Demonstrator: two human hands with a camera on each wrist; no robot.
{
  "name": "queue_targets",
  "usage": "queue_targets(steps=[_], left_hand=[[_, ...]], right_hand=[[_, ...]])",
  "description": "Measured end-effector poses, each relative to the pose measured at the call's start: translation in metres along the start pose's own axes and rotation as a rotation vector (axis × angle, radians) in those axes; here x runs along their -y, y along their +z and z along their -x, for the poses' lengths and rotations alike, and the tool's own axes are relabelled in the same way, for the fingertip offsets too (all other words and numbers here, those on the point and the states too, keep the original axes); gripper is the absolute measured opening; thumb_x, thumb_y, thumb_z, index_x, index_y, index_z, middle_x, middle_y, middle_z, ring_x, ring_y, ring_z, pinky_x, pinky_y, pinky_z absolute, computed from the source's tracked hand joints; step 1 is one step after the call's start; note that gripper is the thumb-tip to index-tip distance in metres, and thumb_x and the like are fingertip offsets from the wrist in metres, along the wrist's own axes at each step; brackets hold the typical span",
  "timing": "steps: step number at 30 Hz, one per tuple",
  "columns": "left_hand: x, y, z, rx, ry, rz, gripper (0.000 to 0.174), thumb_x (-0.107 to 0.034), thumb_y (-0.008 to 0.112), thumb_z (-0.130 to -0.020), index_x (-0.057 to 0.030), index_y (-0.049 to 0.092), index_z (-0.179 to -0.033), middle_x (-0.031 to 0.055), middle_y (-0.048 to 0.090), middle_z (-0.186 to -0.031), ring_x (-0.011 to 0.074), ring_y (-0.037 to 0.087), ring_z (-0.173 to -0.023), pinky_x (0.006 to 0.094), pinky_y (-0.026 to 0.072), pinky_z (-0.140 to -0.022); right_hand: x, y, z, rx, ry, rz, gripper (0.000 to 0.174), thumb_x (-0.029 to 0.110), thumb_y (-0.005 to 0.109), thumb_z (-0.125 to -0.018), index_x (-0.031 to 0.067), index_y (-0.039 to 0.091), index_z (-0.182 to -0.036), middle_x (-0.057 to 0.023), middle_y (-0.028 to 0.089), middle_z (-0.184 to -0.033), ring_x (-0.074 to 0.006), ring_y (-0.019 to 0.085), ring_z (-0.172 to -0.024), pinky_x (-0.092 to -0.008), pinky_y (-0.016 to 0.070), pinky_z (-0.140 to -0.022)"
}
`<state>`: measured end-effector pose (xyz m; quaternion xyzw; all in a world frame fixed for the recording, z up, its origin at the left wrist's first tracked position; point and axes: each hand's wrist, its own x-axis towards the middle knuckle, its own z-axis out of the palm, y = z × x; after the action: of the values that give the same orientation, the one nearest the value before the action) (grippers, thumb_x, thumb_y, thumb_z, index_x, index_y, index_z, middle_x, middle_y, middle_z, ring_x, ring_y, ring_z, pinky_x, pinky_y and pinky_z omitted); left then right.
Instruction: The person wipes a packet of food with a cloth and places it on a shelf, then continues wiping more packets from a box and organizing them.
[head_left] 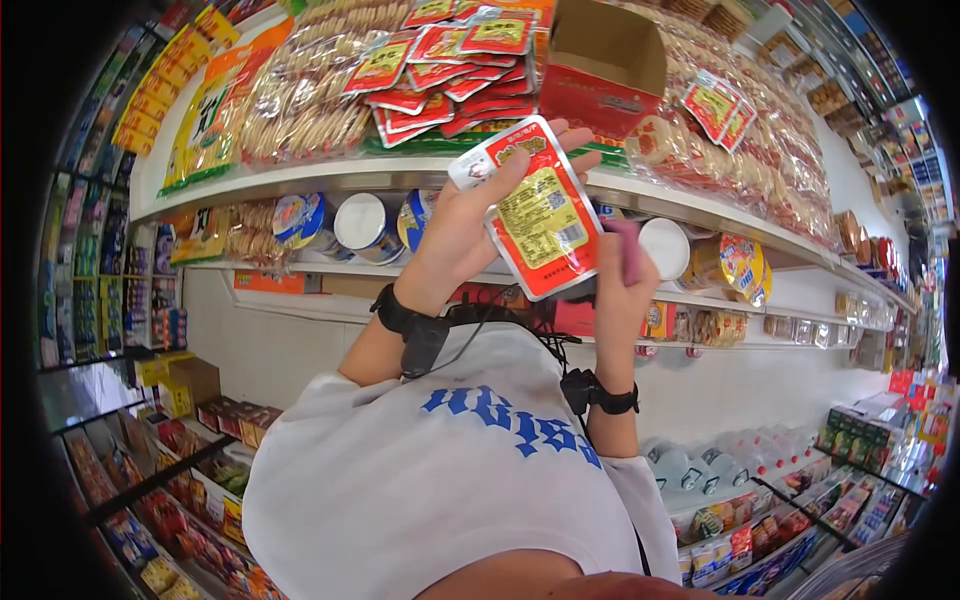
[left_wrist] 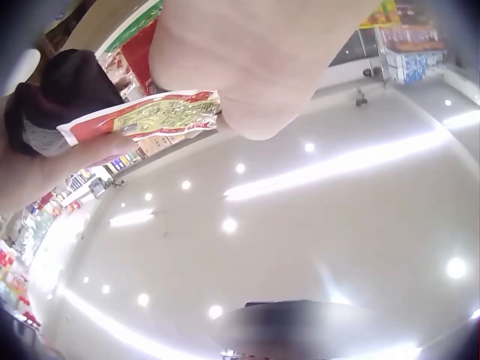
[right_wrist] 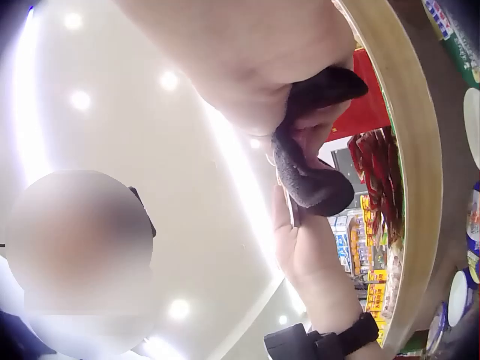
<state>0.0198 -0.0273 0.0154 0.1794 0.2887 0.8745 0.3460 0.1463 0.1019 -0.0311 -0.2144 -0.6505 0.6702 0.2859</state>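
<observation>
In the head view my left hand (head_left: 455,235) holds a flat red and white snack packet (head_left: 548,205), its thumb across the front and its fingers behind. The packet's gold label panel with a barcode faces up. My right hand (head_left: 622,295) is at the packet's lower right edge, gripping a folded purple cloth (head_left: 627,250). That cloth (right_wrist: 315,187) looks dark and soft in the right wrist view, bent over between the fingers. The left wrist view has the packet (left_wrist: 150,116) nearly edge-on, with the dark cloth (left_wrist: 79,82) close against its far end.
Similar red packets (head_left: 440,75) lie piled on the upper shelf (head_left: 330,178), beside an open red cardboard box (head_left: 605,65) and bags of round biscuits (head_left: 310,100). Tubs with white lids (head_left: 360,222) stand on the shelf below. Water bottles (head_left: 700,465) are low on the right.
</observation>
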Motion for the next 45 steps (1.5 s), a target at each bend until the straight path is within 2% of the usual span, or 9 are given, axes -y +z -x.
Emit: queue_targets(steps=[5, 9, 15, 21, 27, 31, 36, 39, 45], left_hand=[[-0.008, -0.02, -0.005, 0.027, -0.077, -0.002, 0.059, -0.031, 0.046, -0.109, 0.0041, 0.032, -0.154, 0.024, 0.044, -0.154, 0.0392, 0.046, -0.141, 0.0496, 0.0444, -0.115], [-0.007, -0.017, -0.008, 0.03, -0.113, 0.132, 0.071, -0.049, 0.034, -0.109, 0.0018, 0.027, -0.158, 0.0228, 0.036, -0.16, 0.038, 0.04, -0.146, 0.0468, 0.0396, -0.117], [0.007, -0.029, -0.016, 0.054, -0.118, 0.242, 0.076, -0.061, 0.035, -0.106, -0.0064, 0.031, -0.159, 0.0147, 0.042, -0.158, 0.0265, 0.043, -0.143, 0.0378, 0.0345, -0.118], [0.0, -0.007, -0.015, -0.034, -0.153, 0.042, 0.072, -0.059, 0.037, -0.107, -0.0098, 0.029, -0.159, 0.0099, 0.041, -0.157, 0.0216, 0.046, -0.139, 0.038, 0.0388, -0.115], [-0.032, -0.009, -0.042, -0.112, 0.188, 0.17, 0.056, -0.039, 0.045, -0.109, -0.0088, 0.034, -0.155, 0.0222, 0.048, -0.151, 0.0379, 0.051, -0.138, 0.0454, 0.0409, -0.117], [-0.027, 0.003, -0.041, 0.011, 0.042, 0.009, 0.051, -0.022, 0.044, -0.107, 0.0012, 0.04, -0.152, 0.0208, 0.05, -0.15, 0.0295, 0.05, -0.139, 0.0422, 0.0365, -0.119], [-0.017, 0.005, -0.034, -0.031, 0.21, -0.462, 0.04, -0.008, 0.059, -0.099, 0.0061, 0.058, -0.136, 0.0156, 0.062, -0.14, 0.0179, 0.065, -0.118, 0.0313, 0.0516, -0.101], [-0.03, 0.003, -0.04, -0.013, 0.197, -0.699, 0.04, -0.008, 0.065, -0.097, 0.0047, 0.061, -0.134, 0.0151, 0.064, -0.137, 0.0163, 0.066, -0.116, 0.0316, 0.0514, -0.101], [0.0, -0.003, -0.038, -0.106, 0.486, -0.923, 0.088, -0.031, 0.07, -0.098, 0.0003, 0.016, -0.161, 0.0234, 0.027, -0.163, 0.0283, 0.039, -0.145, 0.0382, 0.0323, -0.119]], right_hand=[[0.021, 0.008, -0.006, -0.283, -0.27, 0.193, 0.037, 0.016, 0.054, -0.105, -0.0043, 0.057, -0.136, -0.0166, 0.061, -0.132, -0.0211, 0.058, -0.119, -0.0357, 0.044, -0.102], [0.019, 0.028, -0.01, 0.33, -0.745, 0.7, 0.054, 0.011, 0.057, -0.097, -0.0007, 0.048, -0.148, -0.0259, 0.042, -0.155, -0.0414, 0.038, -0.147, -0.0535, 0.029, -0.119], [0.009, 0.064, -0.018, 0.446, -0.651, 0.699, 0.062, 0.024, 0.053, -0.096, 0.0009, 0.042, -0.153, -0.0252, 0.024, -0.165, -0.0455, 0.018, -0.154, -0.0532, 0.0164, -0.124], [0.024, 0.073, -0.047, 0.357, -0.69, 0.639, 0.058, 0.014, 0.06, -0.091, 0.0042, 0.051, -0.147, -0.0183, 0.039, -0.16, -0.0411, 0.029, -0.151, -0.0565, 0.0195, -0.122], [0.031, 0.082, -0.025, 0.463, -0.77, 0.644, 0.06, 0.013, 0.064, -0.087, 0.0071, 0.055, -0.146, -0.0168, 0.04, -0.159, -0.0421, 0.03, -0.149, -0.0575, 0.0201, -0.122], [0.03, 0.078, -0.037, 0.205, -0.751, 0.417, 0.053, 0.017, 0.043, -0.104, 0.0015, 0.041, -0.154, -0.0211, 0.034, -0.162, -0.0384, 0.021, -0.155, -0.0483, 0.0175, -0.125], [0.015, 0.04, -0.046, 0.211, 0.029, -0.177, 0.047, 0.025, 0.06, -0.103, -0.0028, 0.052, -0.141, -0.0102, 0.064, -0.129, -0.0135, 0.06, -0.112, -0.0287, 0.0486, -0.094], [0.007, 0.028, -0.043, 0.319, -0.019, -0.102, 0.038, 0.016, 0.073, -0.096, -0.0025, 0.062, -0.127, -0.0034, 0.07, -0.109, -0.0062, 0.063, -0.092, -0.0239, 0.0511, -0.08], [0.014, 0.03, -0.043, -0.015, -0.15, 0.019, 0.034, 0.01, 0.072, -0.096, -0.005, 0.063, -0.124, -0.0093, 0.075, -0.107, -0.0134, 0.069, -0.096, -0.0296, 0.0541, -0.085]])
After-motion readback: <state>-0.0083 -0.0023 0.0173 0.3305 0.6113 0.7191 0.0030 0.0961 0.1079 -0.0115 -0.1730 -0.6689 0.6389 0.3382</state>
